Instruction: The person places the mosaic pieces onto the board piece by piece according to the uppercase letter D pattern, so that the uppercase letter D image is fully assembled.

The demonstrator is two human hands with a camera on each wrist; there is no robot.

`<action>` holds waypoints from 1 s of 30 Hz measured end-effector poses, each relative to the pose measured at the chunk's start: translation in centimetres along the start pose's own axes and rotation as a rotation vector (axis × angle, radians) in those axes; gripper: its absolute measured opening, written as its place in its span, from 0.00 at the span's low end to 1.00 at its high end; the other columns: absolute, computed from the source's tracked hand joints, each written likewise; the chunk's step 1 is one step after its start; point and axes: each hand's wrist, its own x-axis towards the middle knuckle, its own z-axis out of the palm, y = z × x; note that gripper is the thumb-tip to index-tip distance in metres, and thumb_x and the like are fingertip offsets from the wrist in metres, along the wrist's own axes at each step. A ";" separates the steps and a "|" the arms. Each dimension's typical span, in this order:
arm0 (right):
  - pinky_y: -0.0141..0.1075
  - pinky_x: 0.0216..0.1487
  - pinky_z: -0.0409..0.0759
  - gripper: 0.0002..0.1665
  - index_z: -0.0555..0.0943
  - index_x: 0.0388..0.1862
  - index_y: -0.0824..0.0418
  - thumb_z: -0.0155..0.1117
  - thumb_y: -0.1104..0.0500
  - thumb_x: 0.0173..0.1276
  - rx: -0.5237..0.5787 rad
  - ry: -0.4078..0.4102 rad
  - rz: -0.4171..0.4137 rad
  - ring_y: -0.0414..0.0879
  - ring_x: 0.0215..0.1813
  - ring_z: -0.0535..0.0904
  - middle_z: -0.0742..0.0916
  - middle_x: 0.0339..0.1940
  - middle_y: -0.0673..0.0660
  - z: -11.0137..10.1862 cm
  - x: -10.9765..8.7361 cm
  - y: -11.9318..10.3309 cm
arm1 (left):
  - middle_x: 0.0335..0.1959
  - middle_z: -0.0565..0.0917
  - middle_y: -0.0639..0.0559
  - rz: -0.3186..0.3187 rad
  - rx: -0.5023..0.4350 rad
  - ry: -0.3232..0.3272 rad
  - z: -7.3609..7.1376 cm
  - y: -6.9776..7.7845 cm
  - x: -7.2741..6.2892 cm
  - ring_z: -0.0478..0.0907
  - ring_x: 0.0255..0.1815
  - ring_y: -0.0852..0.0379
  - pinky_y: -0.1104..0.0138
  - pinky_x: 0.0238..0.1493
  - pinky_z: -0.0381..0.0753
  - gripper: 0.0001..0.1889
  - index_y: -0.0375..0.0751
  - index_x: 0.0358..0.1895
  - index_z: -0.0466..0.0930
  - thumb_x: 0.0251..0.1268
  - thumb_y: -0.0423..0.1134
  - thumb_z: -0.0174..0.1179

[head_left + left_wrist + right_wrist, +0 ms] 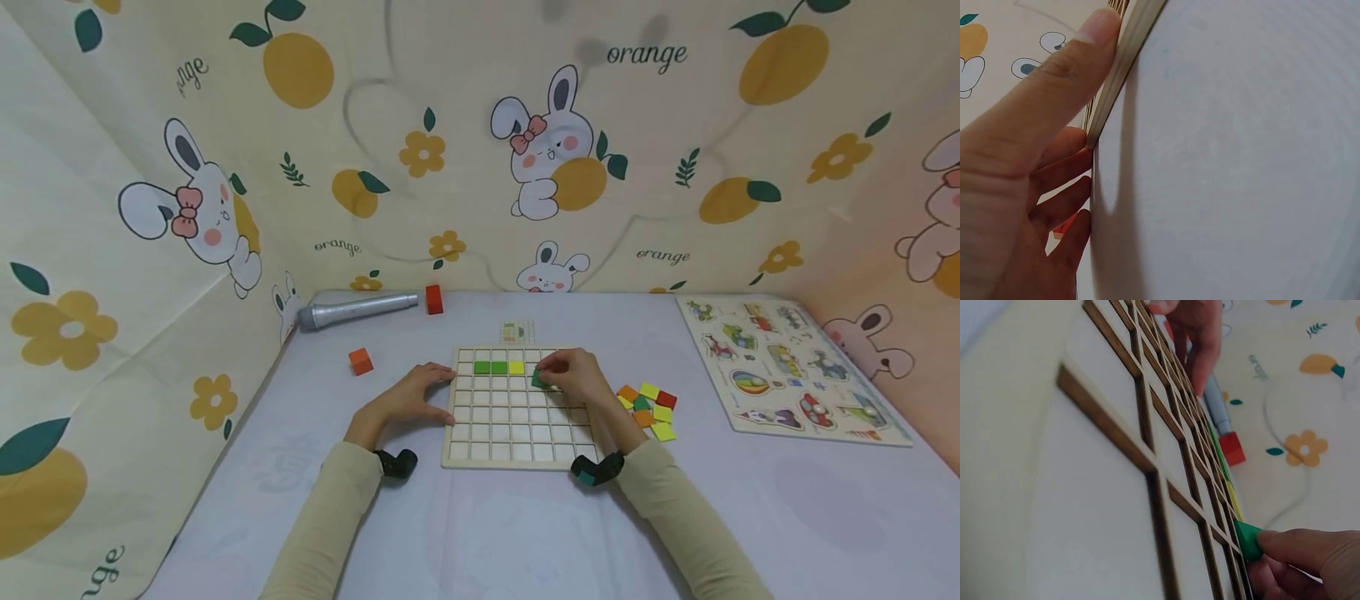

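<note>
Board (501, 414), gridded, row begun

Location: mid-bench (487, 533), between the two hands, flat; most cells bare.

Laid: two green tiles (491, 367) and one yellow tile (517, 367), side by side in the second row from the far edge.

In hand: one darker green tile (537, 380), tilted, at the board just right of the yellow; whether it is bound for the next cell cannot be told.

Remaining: loose tiles (663, 413) in yellow, orange, red and green, heaped right of the board. Progress judged early. A small card (517, 332) with a coloured grid, beyond the far edge, may be the pattern.

Right hand (579, 377): thumb and fingers closed in a pinch on the darker tile.

Left hand (411, 398): thumb and fingers spread, grasping nothing, tips touching the board's left edge, probably steadying it.
</note>
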 end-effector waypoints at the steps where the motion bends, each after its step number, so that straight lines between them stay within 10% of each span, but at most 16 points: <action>1: 0.36 0.39 0.79 0.07 0.84 0.38 0.63 0.65 0.62 0.61 -0.006 0.002 -0.009 0.45 0.34 0.81 0.86 0.33 0.55 0.1 0.0 0.0 | 0.68 0.64 0.51 0.000 0.002 -0.002 0.0 0.0 0.0 0.54 0.70 0.51 0.54 0.70 0.55 0.44 0.48 0.67 0.66 0.43 0.55 0.72; 20: 0.34 0.37 0.78 0.08 0.85 0.39 0.62 0.65 0.62 0.61 -0.061 -0.037 -0.020 0.42 0.33 0.79 0.86 0.35 0.54 0.7 -0.5 -0.9 | 0.68 0.65 0.52 0.009 -0.003 0.003 0.0 0.0 -0.1 0.55 0.70 0.51 0.54 0.70 0.55 0.43 0.48 0.67 0.66 0.43 0.54 0.73; 30: 0.36 0.39 0.76 0.16 0.81 0.49 0.62 0.66 0.61 0.61 -0.073 -0.028 -0.065 0.47 0.39 0.77 0.83 0.41 0.58 -3.0 -2.3 0.5 | 0.68 0.64 0.51 0.023 0.006 0.002 0.0 -0.2 0.0 0.56 0.69 0.51 0.54 0.69 0.56 0.44 0.47 0.67 0.66 0.42 0.56 0.72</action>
